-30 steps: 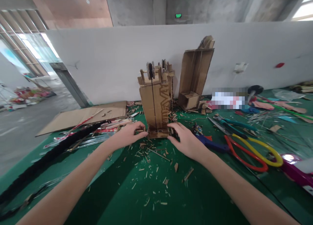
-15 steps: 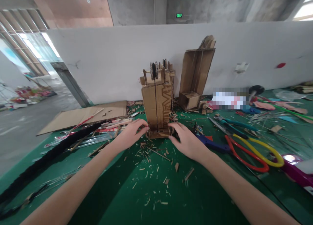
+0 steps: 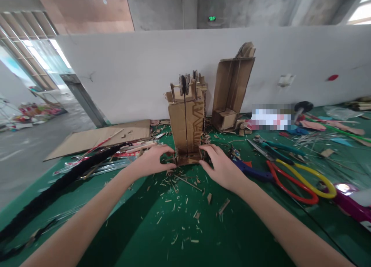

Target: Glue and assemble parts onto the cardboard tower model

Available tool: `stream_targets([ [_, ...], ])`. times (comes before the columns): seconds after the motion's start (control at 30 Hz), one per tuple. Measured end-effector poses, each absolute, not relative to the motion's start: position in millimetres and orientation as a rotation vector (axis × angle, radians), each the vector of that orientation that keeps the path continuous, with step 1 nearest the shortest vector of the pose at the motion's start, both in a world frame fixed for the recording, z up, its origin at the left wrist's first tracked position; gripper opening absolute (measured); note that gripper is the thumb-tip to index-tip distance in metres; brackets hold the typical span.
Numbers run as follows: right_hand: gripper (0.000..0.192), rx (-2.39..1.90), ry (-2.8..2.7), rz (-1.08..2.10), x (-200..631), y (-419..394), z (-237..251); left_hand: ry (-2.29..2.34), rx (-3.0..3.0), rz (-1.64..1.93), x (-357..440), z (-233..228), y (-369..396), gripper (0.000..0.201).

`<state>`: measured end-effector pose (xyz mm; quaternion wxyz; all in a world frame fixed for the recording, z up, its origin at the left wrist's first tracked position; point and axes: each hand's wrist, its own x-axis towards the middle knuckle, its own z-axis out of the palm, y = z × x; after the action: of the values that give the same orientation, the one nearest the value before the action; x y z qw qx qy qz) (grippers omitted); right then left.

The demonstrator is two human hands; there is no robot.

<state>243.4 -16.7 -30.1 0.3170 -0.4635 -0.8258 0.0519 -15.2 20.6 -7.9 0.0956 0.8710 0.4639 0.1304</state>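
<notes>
A tall cardboard tower (image 3: 179,124) stands upright in front of me, with a round pulley wheel (image 3: 184,84) on a stick axle at its top. From the wheel a dark cord (image 3: 186,124) runs down the front to a low cardboard base piece (image 3: 189,159). My left hand (image 3: 156,159) grips the lower left edge of this base, thumb in front and fingers curled behind. At the lower right edge, my right hand (image 3: 216,162) holds on the same way. Some fingertips are hidden by the cardboard.
Behind to the right, an open cardboard box (image 3: 232,85) leans near the white wall panel (image 3: 130,77). Scissors (image 3: 292,178) with red and yellow handles lie right, pliers (image 3: 278,149) beyond them. A flat cardboard sheet (image 3: 101,137) and a black fuzzy strip (image 3: 72,178) lie left. Scraps litter the green table (image 3: 145,236).
My left hand has shifted slightly left, its thumb lower and farther from the fingers. The tower's pulley wheel has turned or moved a little to the right. My right hand stays nearly still.
</notes>
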Motion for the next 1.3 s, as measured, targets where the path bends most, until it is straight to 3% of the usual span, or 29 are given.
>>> stream_targets([
  [0.3,0.041,-1.201,-2.218,-0.144,239,-22,-26,1.28,2.619,0.341,-4,-7,16,0.043],
  [0.43,0.032,-1.212,-2.253,-0.305,230,-29,-24,1.273,2.669,0.325,15,-7,5,0.043],
  [0.6,0.029,-1.119,-2.423,-0.186,217,-38,-27,1.355,2.733,0.4,38,-20,-6,0.042],
  [0.9,0.036,-1.109,-2.382,-0.172,219,-33,-33,1.393,2.497,0.77,44,-27,-10,0.017],
  [1.17,0.047,-1.132,-2.342,-0.077,222,-32,-34,1.5,2.612,0.648,45,-22,-14,0.042],
  [1.3,0.047,-1.121,-2.351,-0.064,224,-33,-32,1.546,2.603,0.622,44,-24,-13,0.036],
])
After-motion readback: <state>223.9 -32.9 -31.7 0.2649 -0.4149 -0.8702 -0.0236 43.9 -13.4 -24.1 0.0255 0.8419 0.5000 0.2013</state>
